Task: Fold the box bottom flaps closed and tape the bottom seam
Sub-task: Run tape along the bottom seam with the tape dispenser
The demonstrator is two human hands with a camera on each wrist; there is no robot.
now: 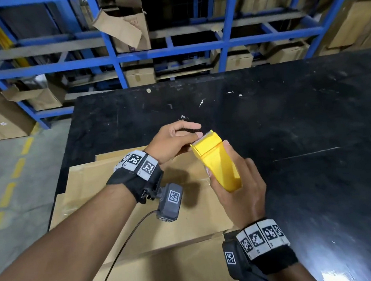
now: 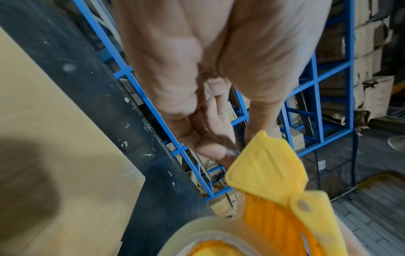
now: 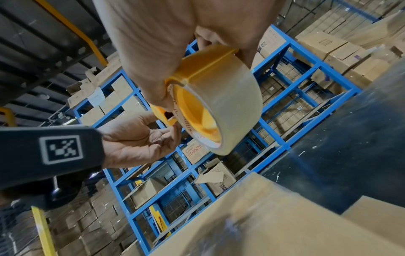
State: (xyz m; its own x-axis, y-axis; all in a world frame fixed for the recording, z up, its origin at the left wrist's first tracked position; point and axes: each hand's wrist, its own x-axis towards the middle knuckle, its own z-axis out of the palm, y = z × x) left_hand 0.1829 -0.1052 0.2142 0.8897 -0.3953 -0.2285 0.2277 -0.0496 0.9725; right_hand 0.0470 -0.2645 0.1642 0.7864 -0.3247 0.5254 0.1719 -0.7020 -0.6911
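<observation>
A brown cardboard box [image 1: 156, 222] lies flat on the black table [image 1: 291, 118], near its left front corner. Above the box, my right hand [image 1: 236, 158] grips a yellow tape dispenser [image 1: 218, 162] from the right, cutter end pointing away from me. The clear tape roll [image 3: 236, 104] sits in it. My left hand [image 1: 196, 131] reaches in from the left, and its thumb and forefinger pinch at the tape end by the serrated cutter. The clear tape itself is hard to make out. In the left wrist view the fingertips [image 2: 225, 152] meet the dispenser's tip [image 2: 269, 173].
Blue steel racks [image 1: 113, 56] stacked with cartons stand behind the table. A grey floor with a dashed yellow line [image 1: 17, 168] lies beyond the table's left edge. A cable runs from my left wrist across the box. More cardboard [image 1: 113, 156] shows past the box's far edge.
</observation>
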